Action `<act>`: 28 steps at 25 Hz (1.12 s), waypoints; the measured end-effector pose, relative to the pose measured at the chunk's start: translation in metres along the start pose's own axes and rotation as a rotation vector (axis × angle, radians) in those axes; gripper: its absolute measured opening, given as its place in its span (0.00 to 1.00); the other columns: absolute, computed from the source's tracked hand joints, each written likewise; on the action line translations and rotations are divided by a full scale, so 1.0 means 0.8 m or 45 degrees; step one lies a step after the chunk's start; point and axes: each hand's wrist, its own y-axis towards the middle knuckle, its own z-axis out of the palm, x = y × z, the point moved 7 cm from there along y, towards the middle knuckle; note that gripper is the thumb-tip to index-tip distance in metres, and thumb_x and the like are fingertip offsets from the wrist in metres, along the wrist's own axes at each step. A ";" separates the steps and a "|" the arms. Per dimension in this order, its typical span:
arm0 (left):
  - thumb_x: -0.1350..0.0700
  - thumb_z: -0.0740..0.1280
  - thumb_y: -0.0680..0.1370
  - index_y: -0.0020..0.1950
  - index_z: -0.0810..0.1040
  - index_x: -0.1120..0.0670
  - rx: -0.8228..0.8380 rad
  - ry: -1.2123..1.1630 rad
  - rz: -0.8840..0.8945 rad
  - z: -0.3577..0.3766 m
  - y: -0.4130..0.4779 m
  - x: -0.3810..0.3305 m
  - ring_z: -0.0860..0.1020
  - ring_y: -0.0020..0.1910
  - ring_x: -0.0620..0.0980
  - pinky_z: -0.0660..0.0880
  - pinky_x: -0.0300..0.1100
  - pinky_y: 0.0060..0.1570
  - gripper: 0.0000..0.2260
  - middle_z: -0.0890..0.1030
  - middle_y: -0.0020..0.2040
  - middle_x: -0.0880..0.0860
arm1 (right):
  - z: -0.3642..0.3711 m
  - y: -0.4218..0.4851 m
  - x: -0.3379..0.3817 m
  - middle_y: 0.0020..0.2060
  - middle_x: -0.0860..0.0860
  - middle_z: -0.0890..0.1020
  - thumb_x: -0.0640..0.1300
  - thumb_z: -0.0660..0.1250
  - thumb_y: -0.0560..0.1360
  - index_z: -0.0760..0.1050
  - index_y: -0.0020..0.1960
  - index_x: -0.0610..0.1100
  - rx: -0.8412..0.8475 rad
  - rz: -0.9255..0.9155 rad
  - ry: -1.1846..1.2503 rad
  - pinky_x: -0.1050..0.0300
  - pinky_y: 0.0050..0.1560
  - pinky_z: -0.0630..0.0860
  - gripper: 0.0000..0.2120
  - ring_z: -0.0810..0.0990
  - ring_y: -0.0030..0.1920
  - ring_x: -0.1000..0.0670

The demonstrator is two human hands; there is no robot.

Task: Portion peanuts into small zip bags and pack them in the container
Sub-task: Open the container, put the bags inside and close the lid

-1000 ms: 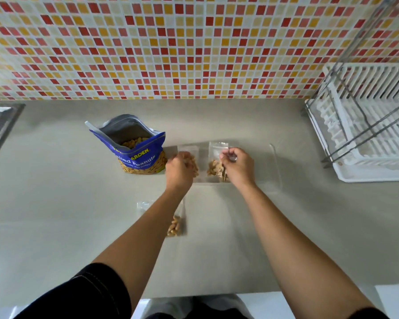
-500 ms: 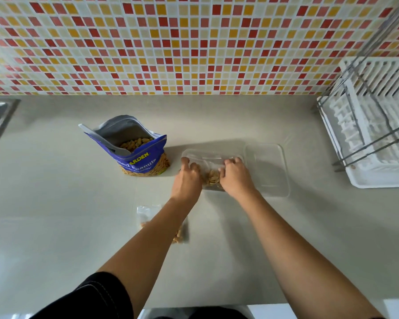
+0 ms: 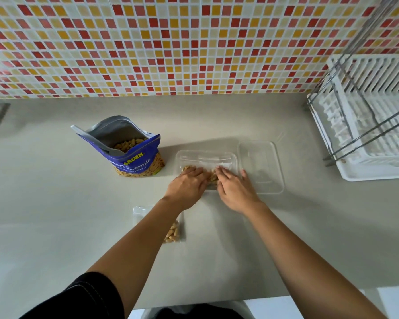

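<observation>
Two hands work over one clear container, and the rest of the counter (image 3: 55,215) reads left to right as follows. Peanut bag (image 3: 127,148), blue, stands open and upright, nuts visible inside, well clear of the work. Nearer the counter's front edge, one filled zip bag (image 3: 173,229) lies flat, partly hidden under the left forearm, not yet packed. Left hand (image 3: 188,185) lies palm down with fingers spread flat on the bagged peanuts at the left end of the container (image 3: 205,155); it presses rather than grips. Right hand (image 3: 234,188) does the same at the right end, fingers extended, thumb out toward the lid (image 3: 262,166), which lies flat just beside the container on its right. Exactly how many small bags sit under the hands I cannot tell; clear plastic and peanuts show between the fingers. Dish rack (image 3: 366,125) stands far right, uninvolved. Judgement: step in hand is seating the bags flat in the container. To do it well, press evenly with flat fingers so nuts spread into a thin layer, keep zip tops inside the rim, and leave room for the bag still on the counter. Hard pressure could pop a seal or crush nuts.
</observation>
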 end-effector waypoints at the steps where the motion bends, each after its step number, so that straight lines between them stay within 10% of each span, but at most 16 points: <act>1: 0.51 0.52 0.82 0.72 0.66 0.52 -0.001 -0.002 0.013 0.003 0.000 -0.001 0.61 0.74 0.52 0.54 0.43 0.73 0.19 0.66 0.73 0.54 | -0.001 0.000 -0.002 0.76 0.51 0.56 0.47 0.48 0.81 0.53 0.76 0.45 -0.006 -0.015 -0.005 0.45 0.74 0.44 0.24 0.56 0.75 0.53; 11: 0.41 0.28 0.77 0.64 0.72 0.54 -0.092 0.066 0.007 0.022 -0.008 -0.002 0.68 0.67 0.59 0.64 0.48 0.68 0.38 0.75 0.64 0.59 | 0.000 -0.007 -0.008 0.72 0.50 0.67 0.59 0.33 0.72 0.69 0.68 0.46 -0.200 -0.104 -0.060 0.44 0.73 0.51 0.37 0.59 0.74 0.49; 19: 0.59 0.58 0.79 0.64 0.74 0.63 -0.553 -0.341 -0.329 -0.037 -0.099 0.025 0.73 0.63 0.61 0.70 0.51 0.64 0.16 0.76 0.64 0.63 | -0.018 -0.048 0.047 0.58 0.45 0.78 0.48 0.52 0.78 0.74 0.61 0.42 -0.514 -0.223 0.129 0.53 0.62 0.71 0.19 0.75 0.59 0.46; 28: 0.60 0.66 0.75 0.64 0.75 0.57 -0.404 -0.366 -0.736 0.013 -0.219 0.105 0.72 0.60 0.66 0.70 0.52 0.61 0.17 0.73 0.64 0.63 | 0.087 -0.077 0.153 0.67 0.41 0.64 0.46 0.63 0.75 0.70 0.63 0.46 -0.100 0.019 0.388 0.48 0.64 0.67 0.17 0.64 0.67 0.39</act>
